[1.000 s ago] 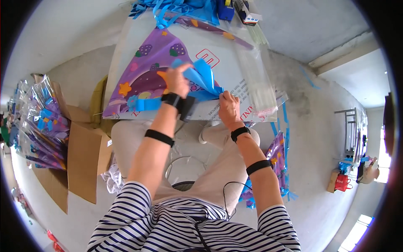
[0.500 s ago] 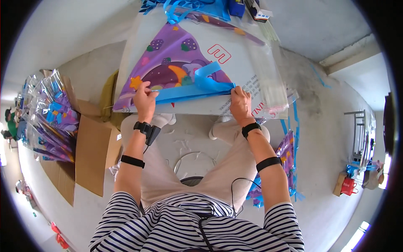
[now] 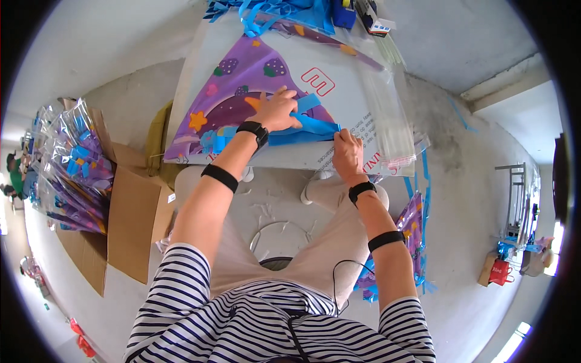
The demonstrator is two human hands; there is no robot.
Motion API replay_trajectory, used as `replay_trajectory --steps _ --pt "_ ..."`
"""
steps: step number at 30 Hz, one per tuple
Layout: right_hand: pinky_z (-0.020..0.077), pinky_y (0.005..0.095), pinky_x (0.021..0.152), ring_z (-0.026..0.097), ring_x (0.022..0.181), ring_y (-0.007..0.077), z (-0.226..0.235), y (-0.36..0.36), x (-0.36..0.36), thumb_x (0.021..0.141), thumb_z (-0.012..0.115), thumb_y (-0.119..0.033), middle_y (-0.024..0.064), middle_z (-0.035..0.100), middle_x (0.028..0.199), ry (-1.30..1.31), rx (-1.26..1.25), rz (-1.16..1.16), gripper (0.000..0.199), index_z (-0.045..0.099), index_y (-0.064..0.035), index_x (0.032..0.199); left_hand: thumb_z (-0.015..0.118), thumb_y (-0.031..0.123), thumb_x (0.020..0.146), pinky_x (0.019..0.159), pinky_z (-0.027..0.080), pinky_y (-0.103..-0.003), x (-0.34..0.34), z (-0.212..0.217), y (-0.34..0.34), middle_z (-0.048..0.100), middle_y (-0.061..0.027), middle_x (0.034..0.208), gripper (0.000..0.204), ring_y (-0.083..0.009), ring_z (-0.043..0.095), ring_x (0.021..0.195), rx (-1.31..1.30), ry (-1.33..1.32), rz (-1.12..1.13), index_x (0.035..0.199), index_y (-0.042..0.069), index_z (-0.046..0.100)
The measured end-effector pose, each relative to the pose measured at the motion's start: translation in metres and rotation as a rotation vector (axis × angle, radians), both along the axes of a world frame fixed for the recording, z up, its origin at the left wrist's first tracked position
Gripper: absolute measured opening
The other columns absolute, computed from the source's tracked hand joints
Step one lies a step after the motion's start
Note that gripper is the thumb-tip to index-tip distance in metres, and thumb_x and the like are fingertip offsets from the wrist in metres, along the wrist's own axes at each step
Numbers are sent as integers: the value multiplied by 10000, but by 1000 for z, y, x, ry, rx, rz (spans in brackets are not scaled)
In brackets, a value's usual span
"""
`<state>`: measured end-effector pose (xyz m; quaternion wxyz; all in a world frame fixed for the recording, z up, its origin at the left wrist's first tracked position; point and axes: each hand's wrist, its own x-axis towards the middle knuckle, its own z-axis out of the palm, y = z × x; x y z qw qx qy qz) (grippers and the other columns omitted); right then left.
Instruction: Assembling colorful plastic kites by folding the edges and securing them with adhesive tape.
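Note:
A purple triangular printed sheet [image 3: 257, 66], patterned with stars, berries and a moon, lies on a white printed board [image 3: 348, 103] in front of me. Blue ribbon [image 3: 318, 126] runs along its near edge, with a loose fold sticking up toward the right. My left hand [image 3: 276, 112] reaches across the sheet, fingers apart, resting on or just over the ribbon; its palm is hidden. At the ribbon's right end, my right hand [image 3: 349, 154] pinches it close to the board's near edge.
On the left stands an open cardboard box [image 3: 136, 212] holding clear-wrapped purple pieces [image 3: 78, 163]. Clear plastic sleeves [image 3: 393, 121] lie along the board's right side. More blue ribbon [image 3: 290, 15] is heaped at the far edge, near a small box [image 3: 374, 21]. Purple pieces [image 3: 413, 221] hang lower right.
My left hand has let go of the ribbon's left end and moved right and away from me, onto its middle. The right hand stays at the right end.

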<state>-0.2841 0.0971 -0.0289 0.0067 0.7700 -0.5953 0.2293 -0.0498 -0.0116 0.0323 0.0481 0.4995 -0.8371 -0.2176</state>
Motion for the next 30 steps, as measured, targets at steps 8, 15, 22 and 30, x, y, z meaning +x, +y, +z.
replay_trajectory --steps 8,15,22,30 --pt "437 424 826 614 919 284 1 1 -4 734 603 22 78 574 951 7 16 -20 273 658 -29 996 840 317 678 902 366 -632 68 22 -12 658 -52 846 385 -305 626 865 114 193 -19 700 52 561" --pt "435 429 824 621 926 289 -1 1 -6 742 600 24 89 575 968 22 18 -13 264 667 -23 993 812 261 724 591 419 -404 133 39 0 569 -124 643 311 -239 576 621 281 173 143 721 10 628" --pt "438 427 820 625 931 290 1 1 -4 762 590 26 87 570 965 55 49 -10 222 652 -27 968 817 185 703 623 447 -412 150 -4 15 671 -83 730 202 -246 668 749 304 176 418 800 61 690" --pt "439 432 817 620 929 291 -1 0 -3 776 588 18 89 565 958 43 22 -9 192 640 -31 954 839 120 646 709 491 -390 134 -19 26 705 -45 850 240 -261 678 836 -135 -113 357 773 93 638"
